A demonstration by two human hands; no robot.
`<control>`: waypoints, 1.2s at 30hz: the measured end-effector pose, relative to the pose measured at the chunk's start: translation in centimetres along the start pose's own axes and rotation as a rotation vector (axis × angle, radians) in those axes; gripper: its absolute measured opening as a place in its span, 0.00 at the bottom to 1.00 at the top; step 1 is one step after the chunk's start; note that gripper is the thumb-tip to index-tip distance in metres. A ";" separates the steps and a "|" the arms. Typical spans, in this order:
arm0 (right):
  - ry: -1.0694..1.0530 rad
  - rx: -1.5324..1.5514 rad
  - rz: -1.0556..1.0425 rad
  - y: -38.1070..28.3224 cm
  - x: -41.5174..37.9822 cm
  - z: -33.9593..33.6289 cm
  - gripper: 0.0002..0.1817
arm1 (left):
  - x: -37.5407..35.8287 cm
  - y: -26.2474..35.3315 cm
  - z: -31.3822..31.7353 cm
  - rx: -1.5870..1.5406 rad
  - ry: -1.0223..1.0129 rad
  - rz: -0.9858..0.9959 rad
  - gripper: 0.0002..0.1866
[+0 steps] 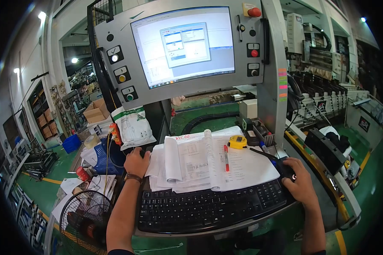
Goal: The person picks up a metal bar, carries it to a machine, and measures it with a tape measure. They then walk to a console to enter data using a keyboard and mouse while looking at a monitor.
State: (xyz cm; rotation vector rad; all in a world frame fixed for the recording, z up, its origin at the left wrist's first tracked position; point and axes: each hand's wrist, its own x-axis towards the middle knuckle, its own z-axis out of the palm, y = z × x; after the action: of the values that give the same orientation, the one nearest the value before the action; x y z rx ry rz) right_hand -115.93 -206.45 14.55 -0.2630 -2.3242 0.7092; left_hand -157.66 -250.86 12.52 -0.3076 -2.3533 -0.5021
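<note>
My right hand (300, 179) is closed over a black computer mouse (287, 169) at the right end of the desk. The left one, my left hand (136, 163), rests at the left edge of the papers with its thumb apart from the fingers; it appears to hold nothing. Between them lies a black keyboard (212, 209), its upper rows partly covered by printed sheets (191, 155) with curled pages. A red pen (226, 159) and a yellow tape measure (237, 142) sit on the sheets. Above, a monitor (147, 51) in a grey control panel shows a dialog window.
Left of the desk are a white plastic bag (134, 127), a blue basket (108, 157), a red can (82, 173) and a black fan (85, 219). A red emergency button (254, 12) tops the panel. Machinery and a yellow rail (317, 163) stand at right.
</note>
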 end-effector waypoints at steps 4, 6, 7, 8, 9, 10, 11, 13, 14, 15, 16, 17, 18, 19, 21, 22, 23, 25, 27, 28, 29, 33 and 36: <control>-0.008 -0.002 0.016 -0.4 0.0 -0.1 0.31 | 0.0 0.1 -0.1 0.002 0.001 0.002 0.24; -0.009 -0.009 0.002 -0.1 0.0 0.0 0.31 | 0.0 0.0 0.0 -0.005 0.000 0.002 0.24; -0.011 -0.005 0.011 -0.2 0.0 -0.1 0.31 | 0.0 0.0 0.0 -0.008 -0.001 0.001 0.24; -0.013 0.000 0.021 -0.3 0.0 -0.1 0.31 | 0.0 0.0 0.0 -0.008 -0.002 -0.001 0.24; -0.014 0.005 0.031 -0.4 0.0 -0.1 0.31 | 0.0 0.0 0.0 -0.008 -0.003 -0.003 0.24; -0.017 0.005 0.031 -0.5 0.0 -0.1 0.31 | 0.0 0.1 0.0 -0.008 -0.004 -0.005 0.24; -0.018 0.004 0.032 -0.5 0.0 -0.1 0.31 | 0.0 0.1 -0.1 -0.007 -0.006 -0.004 0.24; -0.023 0.010 0.039 -0.5 0.0 -0.2 0.30 | 0.0 0.1 -0.1 -0.005 -0.010 -0.003 0.24; -0.024 0.017 0.045 -0.5 0.0 -0.2 0.30 | 0.0 0.1 -0.2 -0.005 -0.013 -0.003 0.24; -0.025 0.024 0.051 -0.5 0.0 -0.2 0.30 | 0.1 0.1 -0.2 -0.004 -0.017 -0.004 0.24; -0.027 0.021 0.049 -0.5 0.0 -0.2 0.30 | 0.0 0.1 -0.2 -0.004 -0.020 -0.005 0.24; -0.029 0.018 0.046 -0.5 0.0 -0.2 0.31 | 0.0 0.2 -0.2 -0.003 -0.018 -0.003 0.24; -0.031 0.015 0.044 -0.5 0.0 -0.2 0.31 | 0.0 0.2 -0.2 -0.002 -0.015 -0.002 0.24; -0.033 0.011 0.041 -0.5 0.0 -0.2 0.31 | 0.0 0.1 -0.1 0.000 -0.013 -0.001 0.24; -0.037 0.001 0.036 -0.5 0.0 -0.3 0.32 | 0.0 0.1 -0.1 0.000 -0.012 0.002 0.24; -0.039 0.000 0.030 -0.4 0.0 -0.2 0.32 | 0.0 0.1 -0.1 -0.001 -0.012 0.004 0.24; -0.041 0.000 0.024 -0.3 0.0 -0.1 0.33 | 0.0 0.0 -0.1 -0.001 -0.011 0.004 0.24; -0.048 0.007 0.027 -0.3 0.0 0.0 0.33 | 0.0 0.0 -0.1 -0.002 -0.007 0.005 0.24; -0.059 0.022 0.048 -0.5 0.1 0.0 0.33 | 0.0 0.1 -0.2 -0.005 -0.009 0.003 0.24; -0.061 0.016 0.047 -0.5 0.1 0.0 0.33 | 0.0 0.2 -0.2 -0.007 -0.011 0.003 0.24; -0.064 0.010 0.045 -0.4 0.1 0.0 0.33 | -0.1 0.2 -0.3 -0.007 -0.014 -0.002 0.24; -0.074 0.021 0.061 -0.3 0.1 0.1 0.33 | -0.1 0.4 -0.5 -0.006 -0.024 -0.012 0.24; -0.082 0.006 0.052 -0.2 0.2 0.1 0.32 | -0.1 0.2 -0.2 -0.003 -0.013 -0.007 0.24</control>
State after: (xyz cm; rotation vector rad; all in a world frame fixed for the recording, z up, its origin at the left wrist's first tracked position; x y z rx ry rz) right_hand -116.13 -206.58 14.65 -0.2979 -2.4003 0.7654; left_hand -157.38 -250.76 12.69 -0.3055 -2.3673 -0.5089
